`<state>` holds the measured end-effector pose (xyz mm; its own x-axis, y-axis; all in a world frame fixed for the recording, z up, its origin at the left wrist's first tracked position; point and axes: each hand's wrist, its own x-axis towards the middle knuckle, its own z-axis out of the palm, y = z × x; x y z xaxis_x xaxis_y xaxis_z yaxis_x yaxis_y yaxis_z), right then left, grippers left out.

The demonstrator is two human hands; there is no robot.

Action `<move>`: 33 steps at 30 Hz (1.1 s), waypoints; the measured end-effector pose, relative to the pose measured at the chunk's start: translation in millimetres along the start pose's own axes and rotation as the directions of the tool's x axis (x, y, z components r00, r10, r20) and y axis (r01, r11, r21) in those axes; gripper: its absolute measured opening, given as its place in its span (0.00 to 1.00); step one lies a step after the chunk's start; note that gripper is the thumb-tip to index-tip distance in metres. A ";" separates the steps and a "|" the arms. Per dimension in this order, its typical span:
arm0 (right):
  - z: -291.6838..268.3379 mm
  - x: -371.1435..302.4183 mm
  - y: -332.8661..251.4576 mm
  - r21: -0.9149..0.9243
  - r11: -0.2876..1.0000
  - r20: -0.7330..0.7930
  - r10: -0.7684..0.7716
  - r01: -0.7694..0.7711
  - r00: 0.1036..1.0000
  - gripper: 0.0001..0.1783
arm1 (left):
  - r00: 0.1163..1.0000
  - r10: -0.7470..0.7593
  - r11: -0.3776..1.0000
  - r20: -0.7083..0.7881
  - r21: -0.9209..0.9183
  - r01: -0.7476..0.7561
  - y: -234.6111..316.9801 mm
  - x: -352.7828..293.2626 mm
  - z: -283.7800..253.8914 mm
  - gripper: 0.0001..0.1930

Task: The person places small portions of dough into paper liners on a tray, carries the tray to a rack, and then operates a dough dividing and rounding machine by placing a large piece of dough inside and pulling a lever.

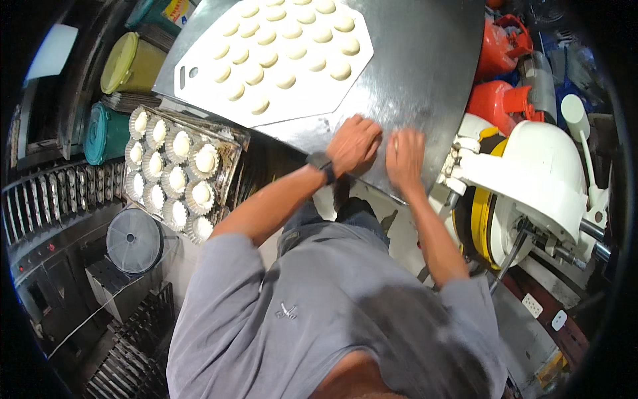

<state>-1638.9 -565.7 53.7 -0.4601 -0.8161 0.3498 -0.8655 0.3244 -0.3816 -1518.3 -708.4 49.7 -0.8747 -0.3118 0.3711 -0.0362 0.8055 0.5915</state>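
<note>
Both hands rest palm-down on the steel counter [425, 60], close together near its front edge. The left hand [354, 145], with a dark watch [321, 163] at the wrist, has its fingers curled over something on the metal; whether it grips anything cannot be told. The right hand [404, 156] lies just beside it, fingers extended and pressed flat; a small pale piece of dough [395, 141] shows at the gap between the two hands, but whether either hand holds it cannot be told.

Further back on the counter lies a white board [199, 73] with cut corners and a handle hole, carrying rows of small pale dough rounds [286, 46], evenly spaced and apart from one another.

To the left, below counter level, a metal baking tray [232, 143] holds fluted tin cups [199, 194], each containing one pale dough ball; all visible cups are filled.

Beyond the tray stand a teal lidded tub [103, 133] and a yellow-green lidded tub [129, 63], contents not visible.

At the right stands a white machine [541, 173] with a yellow ring, and behind it red gas cylinders [498, 100].
</note>
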 end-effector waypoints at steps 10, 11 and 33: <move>7.9 40.2 28.2 -0.030 0.998 -0.046 0.049 -0.050 0.998 0.05 | 0.998 0.061 0.998 0.030 -0.005 -0.061 -14.0 22.5 -10.9 0.10; 13.2 50.3 23.0 -0.004 0.998 -0.083 0.063 -0.064 0.995 0.04 | 0.998 0.058 0.998 -0.007 0.012 -0.057 -11.9 29.4 -3.4 0.10; -4.9 -15.3 15.8 0.069 0.991 0.073 -0.120 0.115 0.990 0.06 | 0.994 -0.020 0.996 -0.111 -0.085 0.010 -1.3 -20.1 10.4 0.06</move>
<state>-1646.5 -545.7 46.5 -0.3376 -0.8815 0.3300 -0.8967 0.1947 -0.3974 -1505.7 -698.0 34.0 -0.8146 -0.3818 0.4367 -0.0037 0.7562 0.6543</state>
